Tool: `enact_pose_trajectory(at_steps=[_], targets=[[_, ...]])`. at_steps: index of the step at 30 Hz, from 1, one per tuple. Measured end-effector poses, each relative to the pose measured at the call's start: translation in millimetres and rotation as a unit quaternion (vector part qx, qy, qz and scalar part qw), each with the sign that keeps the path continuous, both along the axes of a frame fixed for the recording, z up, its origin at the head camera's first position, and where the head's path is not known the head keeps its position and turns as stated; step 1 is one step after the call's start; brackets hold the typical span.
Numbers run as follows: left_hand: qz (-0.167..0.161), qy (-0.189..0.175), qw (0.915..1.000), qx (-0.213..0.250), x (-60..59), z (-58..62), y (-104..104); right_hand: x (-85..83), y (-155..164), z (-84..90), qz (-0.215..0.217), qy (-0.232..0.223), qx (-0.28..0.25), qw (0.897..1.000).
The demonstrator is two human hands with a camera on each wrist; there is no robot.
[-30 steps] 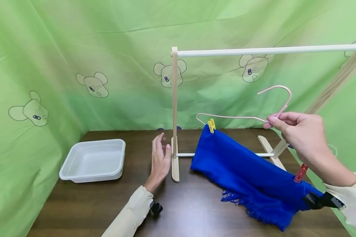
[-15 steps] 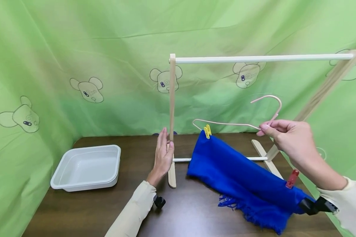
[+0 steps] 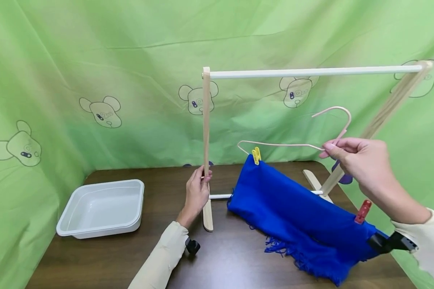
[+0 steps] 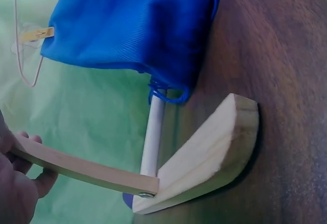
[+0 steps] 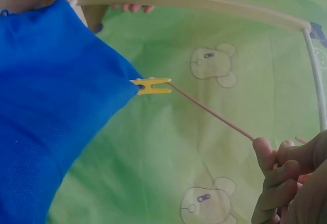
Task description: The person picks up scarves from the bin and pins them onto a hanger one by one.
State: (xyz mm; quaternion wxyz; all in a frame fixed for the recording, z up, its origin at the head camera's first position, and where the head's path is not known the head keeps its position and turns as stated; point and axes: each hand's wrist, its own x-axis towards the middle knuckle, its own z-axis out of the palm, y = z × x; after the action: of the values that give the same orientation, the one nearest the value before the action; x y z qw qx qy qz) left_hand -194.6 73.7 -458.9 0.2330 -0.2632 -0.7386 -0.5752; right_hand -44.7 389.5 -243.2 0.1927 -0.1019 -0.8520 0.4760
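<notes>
Person holds a clothes hanger below a small drying rack.
Right hand (image 3: 361, 160) pinches the pink wire hanger (image 3: 304, 138) carrying the pegged blue fringed scarf (image 3: 304, 224), its lower end on the table; left hand (image 3: 198, 192) grips the wooden rack's upright post (image 3: 205, 132), apparently steadying it.

This was a staged recording booth rather than a lived-in room: a green cloth backdrop (image 3: 94, 52) printed with cartoon bear heads (image 3: 196, 98) wrapped the scene from 9 through 12 to 3 o'clock, closing in a dark wooden table (image 3: 235, 257). On the table stood only props: a small wooden clothes rack (image 3: 207, 132) at 12 o'clock and a white plastic tub (image 3: 100, 208) at 9 o'clock
</notes>
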Motion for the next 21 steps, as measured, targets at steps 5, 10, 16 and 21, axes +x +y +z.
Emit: enact_pose_trajectory(at_steps=[5,10,16,21], targets=[[0.008,-0.012,0.9998,-0.015,0.3,3.3,-2,-3.8,3,4.2,0.003,0.011,-0.024,1.000],[0.009,-0.030,0.9993,-0.019,3.2,6.3,1,-3.0,8,7.8,-0.005,-0.001,-0.028,1.000],[0.011,-0.021,0.9996,-0.015,3.4,4.5,3,-2.9,9,15.5,-0.015,0.001,0.001,1.000],[0.024,-0.025,0.9993,-0.012,1.9,4.8,4,-6.7,9,25.1,-0.026,0.009,0.014,1.000]])
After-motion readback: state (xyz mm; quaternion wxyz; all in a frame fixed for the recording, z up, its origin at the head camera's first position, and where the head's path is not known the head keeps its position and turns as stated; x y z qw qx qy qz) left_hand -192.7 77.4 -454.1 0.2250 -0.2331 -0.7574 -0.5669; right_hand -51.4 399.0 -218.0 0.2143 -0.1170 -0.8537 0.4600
